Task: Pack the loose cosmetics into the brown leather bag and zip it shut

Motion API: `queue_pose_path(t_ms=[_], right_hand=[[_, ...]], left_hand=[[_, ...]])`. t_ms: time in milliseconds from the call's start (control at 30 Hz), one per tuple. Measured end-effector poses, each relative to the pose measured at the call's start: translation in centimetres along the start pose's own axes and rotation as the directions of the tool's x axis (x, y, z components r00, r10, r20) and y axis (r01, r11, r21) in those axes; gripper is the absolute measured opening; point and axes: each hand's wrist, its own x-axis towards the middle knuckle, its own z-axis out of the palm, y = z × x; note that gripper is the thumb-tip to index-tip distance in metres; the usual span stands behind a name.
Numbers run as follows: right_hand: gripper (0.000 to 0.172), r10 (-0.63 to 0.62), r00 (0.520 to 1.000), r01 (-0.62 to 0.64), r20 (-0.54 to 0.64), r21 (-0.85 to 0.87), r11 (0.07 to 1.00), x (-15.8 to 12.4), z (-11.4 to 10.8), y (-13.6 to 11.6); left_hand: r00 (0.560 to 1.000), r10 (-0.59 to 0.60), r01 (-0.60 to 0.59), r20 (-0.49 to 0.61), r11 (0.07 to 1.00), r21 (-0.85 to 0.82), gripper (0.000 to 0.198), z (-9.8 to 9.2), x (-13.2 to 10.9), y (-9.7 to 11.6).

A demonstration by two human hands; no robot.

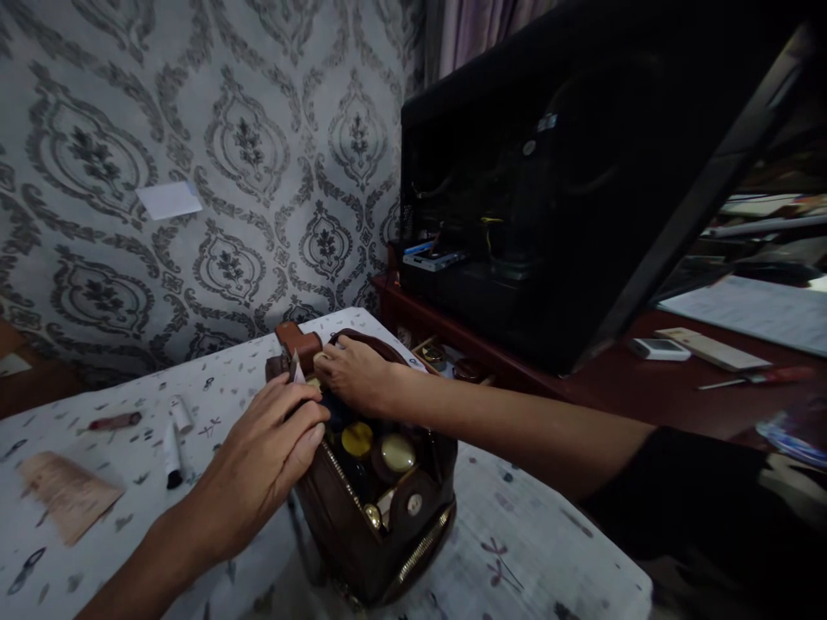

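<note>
A dark brown leather handbag [349, 538] stands unzipped on the bed-like covered surface, its mouth facing up. My left hand [275, 443] lies over its left rim, fingers bent onto the edge. Close to those fingertips a small pale slip [298, 370] sticks up. My right hand [355, 372] reaches across to the far end of the opening with curled fingers; what they hold, if anything, is hidden. Inside the bag sit a yellow round lid [357, 439], a pale gold round cap [397, 453] and a small shiny gold cap [372, 515]. A tan leather piece [298, 344] is behind the bag.
On the patterned white cloth [517, 517] at left lie a crumpled tan packet [68, 495], a white tube with black cap [171, 452], a white cylinder [181, 415] and a reddish tube [115, 421]. A large black computer case [491, 232] stands on the red desk [620, 379], near a screwdriver [762, 376].
</note>
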Motion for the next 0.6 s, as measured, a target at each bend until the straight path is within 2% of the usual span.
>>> queue_pose_path(t_ms=[167,333,500,600], right_hand=[[0.037,0.008,0.999,-0.006,0.048,-0.045,0.999,0.3,0.3,0.0],[0.038,0.008,0.999,-0.005,0.046,-0.076,0.997,0.4,0.7,-0.1],[0.034,0.03,1.0,-0.03,-0.001,-0.046,0.998,0.2,0.7,-0.3],[0.027,-0.008,0.998,0.008,-0.065,-0.01,1.0,-0.6,0.4,-0.3]], left_hand=[[1.0,0.012,-0.012,-0.023,1.0,0.003,0.031,0.1,0.0,-0.1],[0.999,0.036,-0.036,-0.005,0.999,0.021,0.032,-0.4,0.3,0.0],[0.999,0.041,-0.043,0.035,0.997,0.066,0.035,-0.6,0.5,-0.1],[0.997,0.044,-0.05,0.063,0.994,0.095,0.037,-0.9,0.7,0.0]])
